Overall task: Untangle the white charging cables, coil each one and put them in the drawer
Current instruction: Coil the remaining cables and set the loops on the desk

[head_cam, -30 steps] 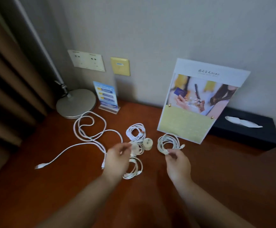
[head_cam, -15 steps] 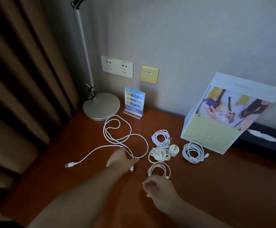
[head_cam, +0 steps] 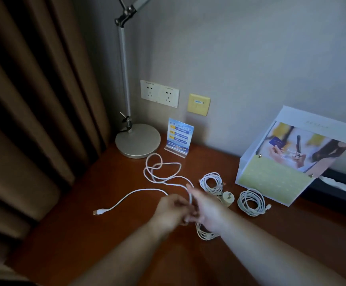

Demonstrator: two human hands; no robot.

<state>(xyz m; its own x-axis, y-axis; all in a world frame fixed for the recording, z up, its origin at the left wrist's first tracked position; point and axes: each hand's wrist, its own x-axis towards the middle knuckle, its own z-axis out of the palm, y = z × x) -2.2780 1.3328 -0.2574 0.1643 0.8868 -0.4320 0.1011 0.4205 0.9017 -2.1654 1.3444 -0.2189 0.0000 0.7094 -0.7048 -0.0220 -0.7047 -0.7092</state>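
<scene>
A long loose white cable (head_cam: 159, 176) sprawls in loops on the wooden desk (head_cam: 85, 203), its USB plug (head_cam: 99, 212) lying to the left. My left hand (head_cam: 171, 210) and my right hand (head_cam: 207, 205) meet at the cable's near end, and both pinch it. Coiled white cables lie nearby: one (head_cam: 211, 181) behind my hands, one (head_cam: 251, 202) to the right, one (head_cam: 205, 233) partly hidden under my right wrist. A small white charger plug (head_cam: 227, 198) stands between the coils. No drawer is in view.
A desk lamp with a round metal base (head_cam: 138, 140) stands at the back left, beside a brown curtain (head_cam: 34, 100). A small blue sign (head_cam: 179, 136), a leaning brochure board (head_cam: 287, 159) and a black tissue box (head_cam: 341, 188) line the wall. Wall sockets (head_cam: 159, 93) sit above.
The view has swung left and up. My right hand moved from the desk's front up to the left hand, and both now hold the loose cable's near end.
</scene>
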